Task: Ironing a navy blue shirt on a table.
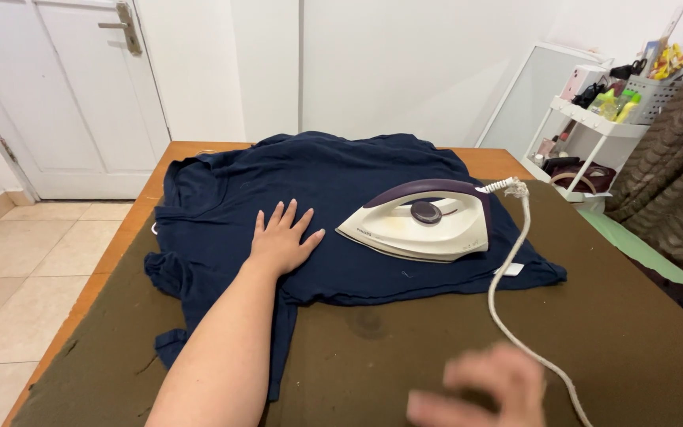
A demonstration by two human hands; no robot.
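Room: white walls, white door w/ metal handle at back left, beige tile floor along left side.

Surface: wooden table, most of it covered by an olive-brown cloth; bare wood shows at far edge and along left edge. Dark stain on cloth near middle, just below the garment hem.

Item 1: navy garment, spread flat over far-centre of surface, reaching toward far-left corner; left part bunched and wrinkled near left edge, a strip running down toward near edge beside the forearm. Small white tag at its right hem.

Item 2: iron, white body w/ dark purple handle and dial, sitting soleplate-down on right half of garment, nose pointing left. No hand on it. White cord leaves its rear, runs toward near edge on right.

Left hand: palm down, fingers spread, pressed flat on garment, left of the iron's nose, not touching it. Grasps nothing.

Right hand: at near edge, right of centre, blurred; fingers look loosely open, holds nothing, just beside cord. Contact w/ cord: cannot tell.

Backgrnd right: white rack shelf w/ small bottles and clutter, white-framed panel leaning on wall behind it, brown textured fabric at far right, green strip beside right edge.
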